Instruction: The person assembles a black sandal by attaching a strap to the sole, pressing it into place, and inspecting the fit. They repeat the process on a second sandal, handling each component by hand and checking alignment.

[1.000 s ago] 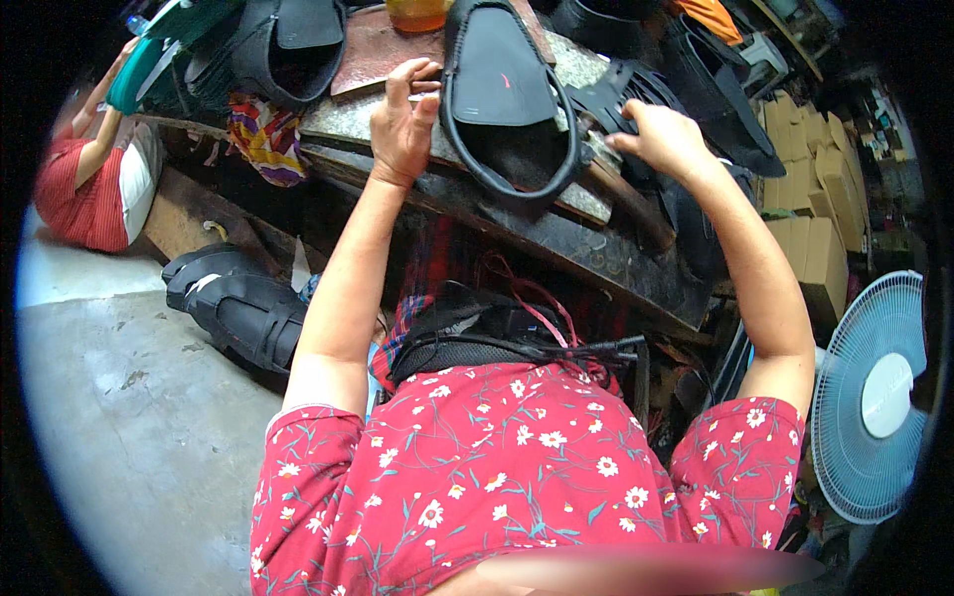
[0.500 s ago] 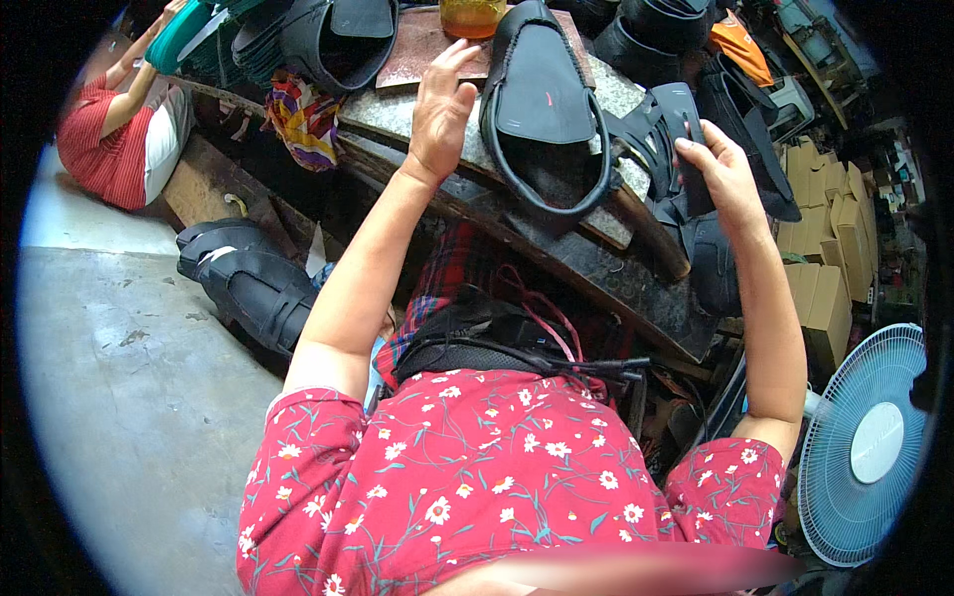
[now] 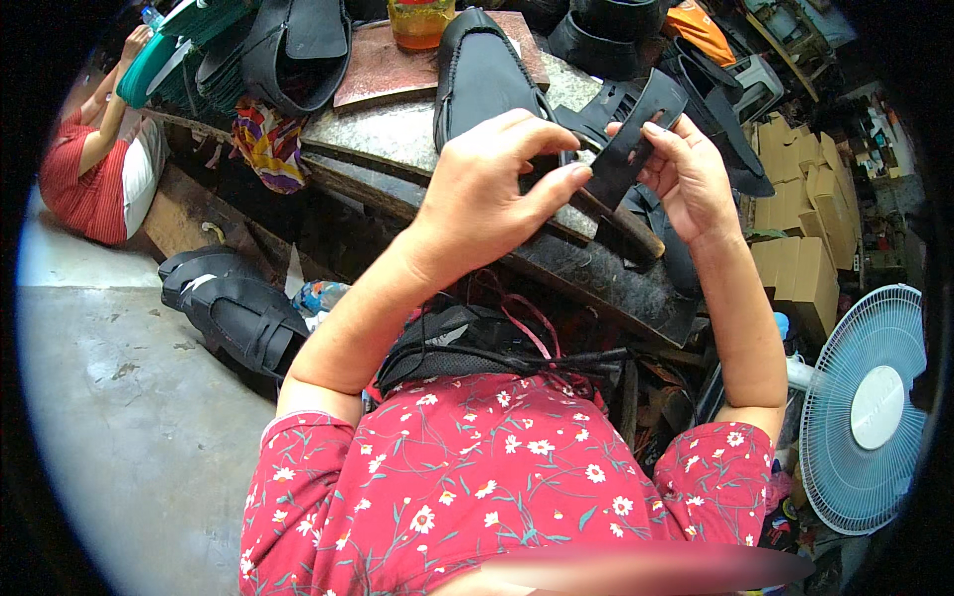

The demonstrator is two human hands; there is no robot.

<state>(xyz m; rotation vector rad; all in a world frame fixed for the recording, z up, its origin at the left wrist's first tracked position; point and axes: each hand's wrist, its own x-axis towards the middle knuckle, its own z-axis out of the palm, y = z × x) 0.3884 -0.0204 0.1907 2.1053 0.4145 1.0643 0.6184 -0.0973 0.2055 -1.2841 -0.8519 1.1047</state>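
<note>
My right hand [image 3: 686,179] grips a black shoe strap piece [image 3: 641,124] with slots in it, thumb on its face and fingers behind. To its left my left hand [image 3: 492,189] is raised with fingers curved; thumb and forefinger stand apart, pointing at the strap piece. Behind the left hand, a black shoe upper [image 3: 487,74] with a stitched toe lies on the work board [image 3: 378,134]; my hand hides its rear part. More black straps [image 3: 601,104] lie just beyond the strap piece.
A jar of amber liquid [image 3: 420,25] stands on a reddish slab [image 3: 368,70]. Black uppers [image 3: 298,50] sit far left, with finished-looking black sandals [image 3: 243,308] below. A fan [image 3: 865,407] and cardboard boxes [image 3: 795,199] are at right. Another person in red [image 3: 89,179] sits far left.
My left hand has come down and right from beside the shoe upper to near the strap piece. My right hand has tilted the strap piece and brought it slightly left.
</note>
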